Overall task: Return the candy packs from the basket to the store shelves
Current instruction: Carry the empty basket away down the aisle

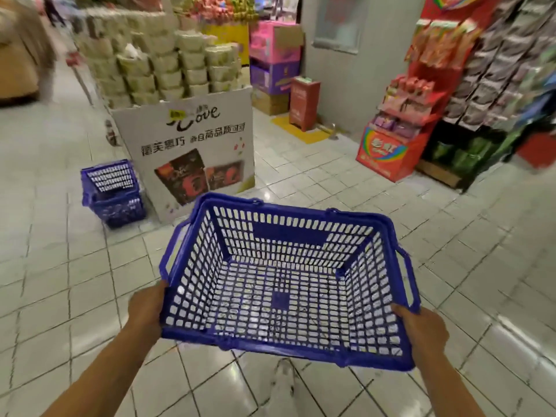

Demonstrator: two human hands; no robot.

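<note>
Both of my hands carry the blue basket [282, 284] above the tiled floor [60, 266]: my left hand [146, 311] grips its near left corner, my right hand [421, 332] curls round the near right corner. It is a rectangular plastic tub with slotted lattice walls and floor, both handles folded down against the rim, and I see nothing inside it. Beyond it stands a white cardboard display [192, 152] printed with chocolate boxes, with stacked blue baskets [112, 192] just beside its left edge. Further right, a red candy rack [403, 121] holds glossy packets.
</note>
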